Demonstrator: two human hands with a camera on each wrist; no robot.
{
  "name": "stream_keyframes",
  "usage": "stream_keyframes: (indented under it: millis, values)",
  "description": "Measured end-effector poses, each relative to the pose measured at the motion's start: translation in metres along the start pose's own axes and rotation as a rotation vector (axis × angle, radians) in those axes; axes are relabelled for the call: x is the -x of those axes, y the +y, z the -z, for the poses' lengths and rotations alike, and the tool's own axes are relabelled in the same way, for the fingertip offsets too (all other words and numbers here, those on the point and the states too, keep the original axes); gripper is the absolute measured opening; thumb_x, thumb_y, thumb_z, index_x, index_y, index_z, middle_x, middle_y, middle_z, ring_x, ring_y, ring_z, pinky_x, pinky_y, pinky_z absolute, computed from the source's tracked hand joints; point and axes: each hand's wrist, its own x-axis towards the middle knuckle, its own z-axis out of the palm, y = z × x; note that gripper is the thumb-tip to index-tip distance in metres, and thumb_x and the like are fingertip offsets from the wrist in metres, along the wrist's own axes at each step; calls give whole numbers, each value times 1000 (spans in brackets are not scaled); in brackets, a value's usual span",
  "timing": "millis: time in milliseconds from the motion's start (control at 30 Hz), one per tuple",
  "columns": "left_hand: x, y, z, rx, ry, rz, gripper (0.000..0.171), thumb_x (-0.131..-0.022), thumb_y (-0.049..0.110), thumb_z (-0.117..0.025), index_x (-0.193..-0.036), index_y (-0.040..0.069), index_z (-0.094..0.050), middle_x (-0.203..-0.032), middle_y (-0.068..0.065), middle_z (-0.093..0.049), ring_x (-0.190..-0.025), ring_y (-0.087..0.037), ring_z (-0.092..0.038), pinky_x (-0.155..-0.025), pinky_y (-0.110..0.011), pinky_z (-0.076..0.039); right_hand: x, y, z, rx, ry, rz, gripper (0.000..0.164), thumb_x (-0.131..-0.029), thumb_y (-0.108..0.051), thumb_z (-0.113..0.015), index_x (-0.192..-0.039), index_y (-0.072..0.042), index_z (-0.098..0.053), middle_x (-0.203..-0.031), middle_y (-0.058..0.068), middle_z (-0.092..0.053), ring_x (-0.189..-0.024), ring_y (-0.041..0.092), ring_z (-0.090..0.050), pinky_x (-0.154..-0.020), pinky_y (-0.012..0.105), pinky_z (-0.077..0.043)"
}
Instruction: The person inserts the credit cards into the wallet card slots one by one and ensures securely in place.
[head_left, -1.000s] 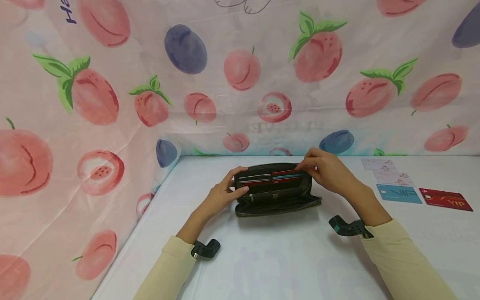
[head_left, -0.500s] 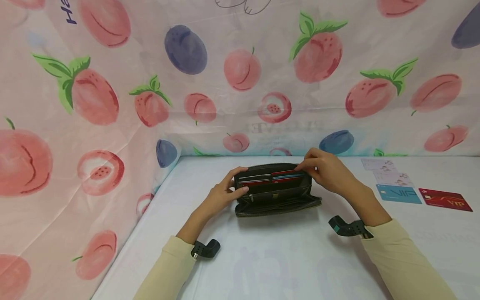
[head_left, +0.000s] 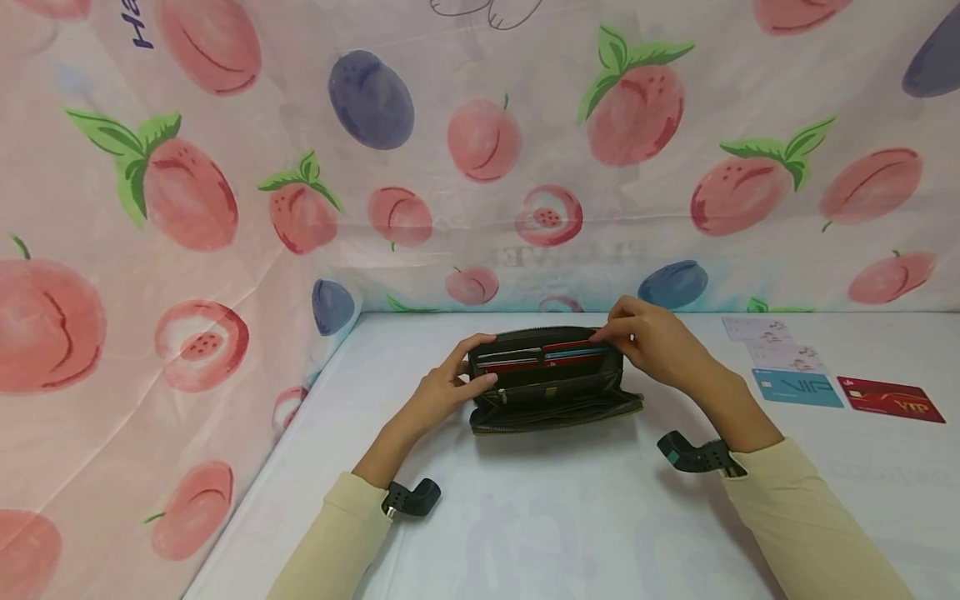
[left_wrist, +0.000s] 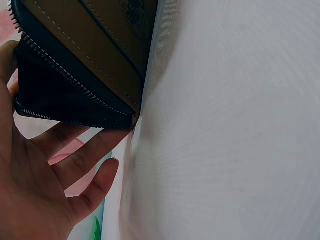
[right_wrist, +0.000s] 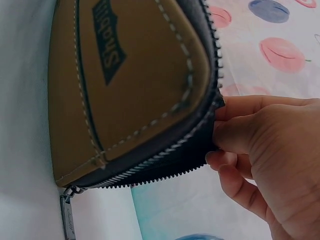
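A dark zip-around wallet (head_left: 562, 390) stands unzipped on the white table, its mouth spread towards the head camera. My left hand (head_left: 438, 400) grips its left end, thumb on the inner side and fingers behind. Several cards sit in the slots of its back panel, among them an upper red card (head_left: 567, 344) and a blue card (head_left: 577, 354). At the upper right corner my right hand (head_left: 660, 337) pinches the end of the upper red card, fingertips partly hidden by the wallet's edge. Brown outer leather (right_wrist: 135, 90) shows in the right wrist view.
To the right lie a blue VIP card (head_left: 798, 388), a red VIP card (head_left: 891, 399) and pale printed slips (head_left: 783, 354) overlapping behind them. A fruit-patterned cloth (head_left: 465, 250) rises at the back and left of the table (head_left: 555, 517).
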Motion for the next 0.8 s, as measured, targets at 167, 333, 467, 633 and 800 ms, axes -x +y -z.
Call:
stream_keyframes:
  millis: [167,333,467,633,800]
  values:
    - [0,0,0,-7,6,-12,54,-91,46,-62,-135,58,-33,-120,-7,-61,-80,-21,-63,-71,-38,-38,0,0,1,1,-3,3,24,-79,10,-70,-89,-10,-77,-86,3,-55,-69,16,-54,-60,33,-48]
    - [1,0,0,-10,5,-9,54,-91,46,-62,-135,58,-33,-125,-8,-59,-85,-18,-64,-76,-41,-39,0,-1,2,-31,-10,-21,23,-80,10,-70,-89,-10,-76,-86,1,-55,-70,15,-54,-61,33,-48]
    - [1,0,0,-5,4,-7,54,-91,46,-62,-135,59,-33,-128,-9,-57,-87,-18,-64,-77,-41,-40,1,0,6,-79,0,-46,25,-79,9,-71,-91,-12,-76,-86,-2,-57,-70,12,-53,-60,32,-47]
    - [5,9,2,-3,3,-4,55,-92,43,-61,-138,53,-34,-128,-12,-57,-86,-22,-64,-74,-39,-39,3,4,14,-123,21,-75,24,-81,6,-72,-93,-14,-75,-85,-4,-59,-69,8,-53,-59,30,-47]
    - [1,-2,0,2,1,-7,54,-90,50,-62,-134,60,-32,-129,-7,-56,-86,-16,-64,-75,-40,-40,9,12,23,-118,11,-104,21,-83,2,-71,-98,-13,-73,-82,-6,-56,-69,8,-52,-59,29,-47]
